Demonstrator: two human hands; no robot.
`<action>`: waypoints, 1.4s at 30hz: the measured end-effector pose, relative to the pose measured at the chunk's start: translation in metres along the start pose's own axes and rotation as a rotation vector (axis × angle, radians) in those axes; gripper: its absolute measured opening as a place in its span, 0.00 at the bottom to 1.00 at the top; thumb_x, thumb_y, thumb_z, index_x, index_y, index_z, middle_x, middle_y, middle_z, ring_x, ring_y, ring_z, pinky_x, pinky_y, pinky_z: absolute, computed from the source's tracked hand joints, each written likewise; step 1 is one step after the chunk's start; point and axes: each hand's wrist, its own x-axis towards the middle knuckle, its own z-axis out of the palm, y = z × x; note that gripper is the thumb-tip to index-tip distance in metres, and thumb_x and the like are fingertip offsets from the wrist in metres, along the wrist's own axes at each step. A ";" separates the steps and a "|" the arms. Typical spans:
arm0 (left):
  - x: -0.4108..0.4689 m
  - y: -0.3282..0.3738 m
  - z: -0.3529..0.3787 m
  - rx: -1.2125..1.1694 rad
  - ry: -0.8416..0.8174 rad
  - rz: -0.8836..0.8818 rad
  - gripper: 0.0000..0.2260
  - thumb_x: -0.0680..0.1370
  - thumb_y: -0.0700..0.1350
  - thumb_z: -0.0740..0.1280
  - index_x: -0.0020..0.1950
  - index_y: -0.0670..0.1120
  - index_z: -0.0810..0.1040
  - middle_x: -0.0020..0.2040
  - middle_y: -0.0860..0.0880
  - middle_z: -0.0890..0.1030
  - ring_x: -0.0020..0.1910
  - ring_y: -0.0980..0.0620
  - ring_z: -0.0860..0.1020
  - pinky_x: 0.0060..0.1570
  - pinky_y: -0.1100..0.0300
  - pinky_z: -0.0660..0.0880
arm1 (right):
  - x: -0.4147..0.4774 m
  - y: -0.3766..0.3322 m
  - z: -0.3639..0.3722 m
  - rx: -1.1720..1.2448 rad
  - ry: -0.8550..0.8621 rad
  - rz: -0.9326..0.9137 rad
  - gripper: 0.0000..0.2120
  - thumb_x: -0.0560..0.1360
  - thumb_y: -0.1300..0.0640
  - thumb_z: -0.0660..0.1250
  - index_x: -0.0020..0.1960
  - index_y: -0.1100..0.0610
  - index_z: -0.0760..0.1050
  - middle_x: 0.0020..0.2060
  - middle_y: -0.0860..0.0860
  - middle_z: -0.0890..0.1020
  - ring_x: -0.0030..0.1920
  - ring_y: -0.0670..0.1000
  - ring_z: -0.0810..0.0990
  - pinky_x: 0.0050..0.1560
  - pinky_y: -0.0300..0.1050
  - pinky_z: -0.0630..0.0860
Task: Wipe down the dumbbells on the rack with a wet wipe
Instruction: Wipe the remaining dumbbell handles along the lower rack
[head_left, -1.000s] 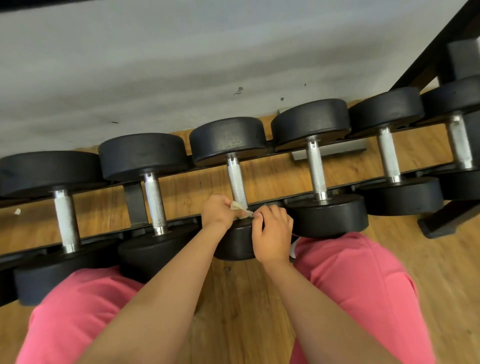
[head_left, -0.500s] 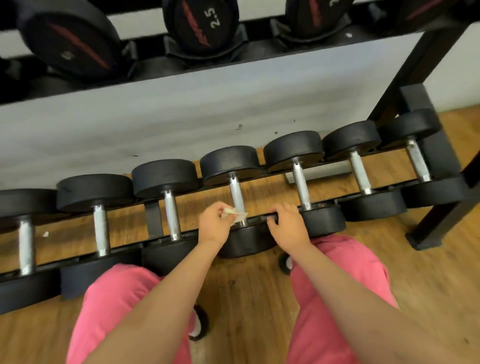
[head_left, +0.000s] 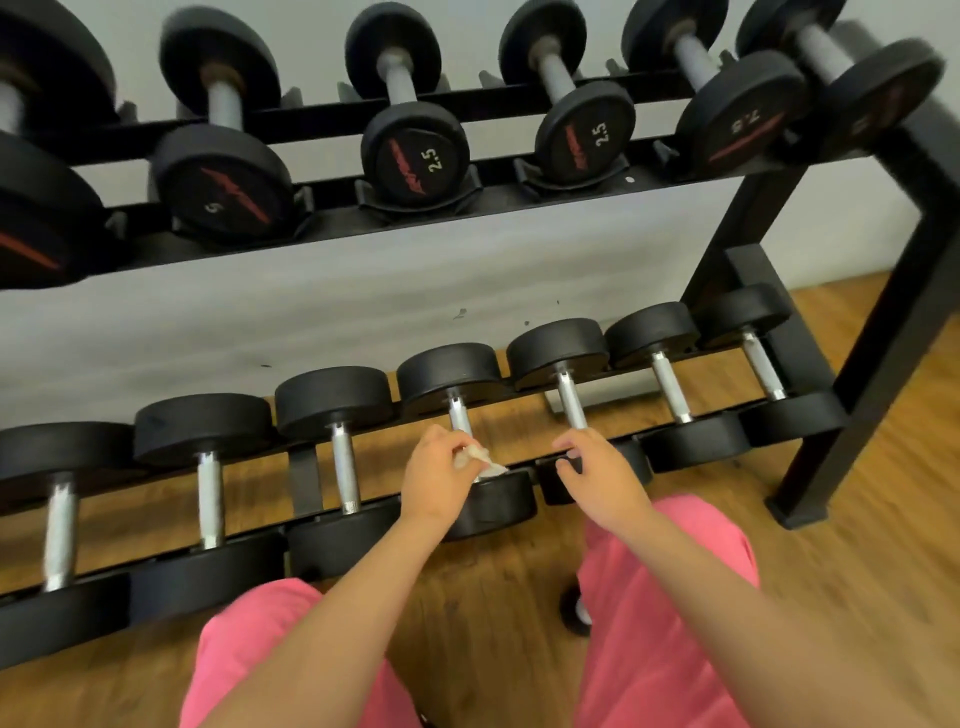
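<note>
As your right hand (head_left: 597, 475), grip unclear, shifts onto the next dumbbell (head_left: 558, 353), bring the wet wipe (head_left: 480, 460) your left hand (head_left: 441, 480) pinches.

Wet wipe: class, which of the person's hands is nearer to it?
Left. The left hand pinches the wet wipe over a lower-rack dumbbell; the right hand is apart, to its right, by the neighbouring dumbbell.

Black dumbbells (head_left: 332, 400) racked — white wipe (head_left: 482, 459) against one
</note>
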 end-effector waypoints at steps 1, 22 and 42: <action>-0.002 0.004 0.002 -0.036 -0.007 -0.002 0.05 0.74 0.43 0.73 0.50 0.48 0.82 0.47 0.52 0.75 0.43 0.58 0.73 0.43 0.73 0.67 | -0.002 -0.002 0.002 0.040 -0.025 0.022 0.10 0.79 0.60 0.63 0.59 0.54 0.75 0.53 0.46 0.74 0.55 0.47 0.77 0.55 0.40 0.73; 0.096 -0.019 0.170 -0.425 -0.243 -0.290 0.11 0.77 0.40 0.69 0.50 0.55 0.74 0.53 0.56 0.78 0.55 0.60 0.75 0.57 0.65 0.73 | 0.115 0.138 0.001 0.522 0.164 0.354 0.11 0.74 0.63 0.71 0.36 0.58 0.72 0.27 0.43 0.74 0.31 0.41 0.72 0.38 0.36 0.68; 0.087 0.001 0.246 -0.271 0.206 -0.413 0.14 0.76 0.50 0.54 0.38 0.49 0.76 0.36 0.55 0.77 0.38 0.57 0.75 0.41 0.58 0.73 | 0.171 0.170 -0.006 0.062 -0.596 0.342 0.11 0.69 0.61 0.75 0.36 0.50 0.75 0.35 0.47 0.80 0.40 0.45 0.79 0.45 0.36 0.73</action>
